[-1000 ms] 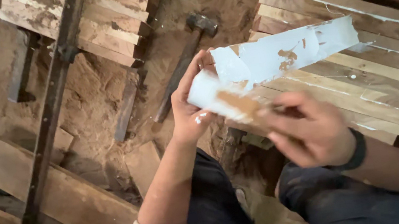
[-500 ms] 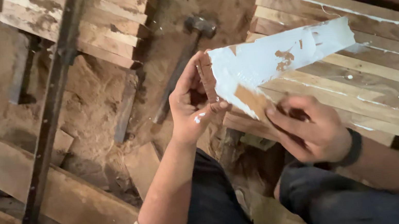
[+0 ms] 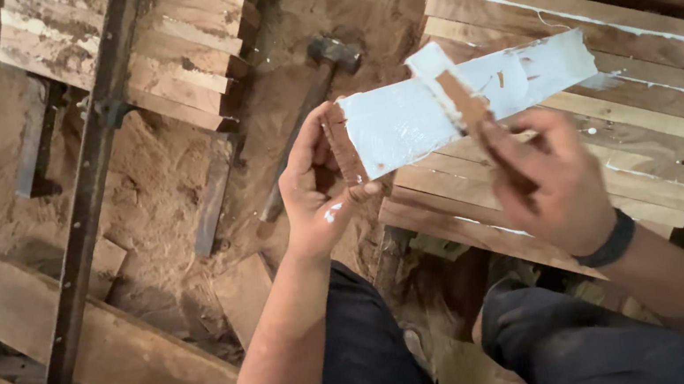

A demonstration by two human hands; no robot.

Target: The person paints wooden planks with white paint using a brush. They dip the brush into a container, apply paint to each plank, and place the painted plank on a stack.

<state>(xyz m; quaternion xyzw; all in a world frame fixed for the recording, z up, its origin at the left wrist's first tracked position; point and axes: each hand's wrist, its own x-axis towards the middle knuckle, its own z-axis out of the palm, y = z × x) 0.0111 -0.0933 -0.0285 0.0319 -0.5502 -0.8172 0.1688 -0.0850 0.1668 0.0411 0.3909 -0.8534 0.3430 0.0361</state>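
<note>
My left hand [image 3: 317, 188] grips the near end of a short wooden board [image 3: 404, 125] whose upper face is coated with white paste. My right hand [image 3: 550, 180] holds a thin wooden stick [image 3: 455, 96], smeared white at its tip, laid across the coated face of the board. The board hangs in the air above a row of glued wooden slats [image 3: 616, 109] on the right. A dark band circles my right wrist.
A hammer [image 3: 319, 88] lies on the sawdust-covered floor beyond my left hand. A long metal bar clamp [image 3: 91, 183] runs down the left side. Another stack of slats [image 3: 150, 32] sits at the top left, loose planks [image 3: 106, 350] at the lower left, my knees below.
The board has turned flatter and more level. My right hand has moved the stick from the board's lower edge up across its white face.
</note>
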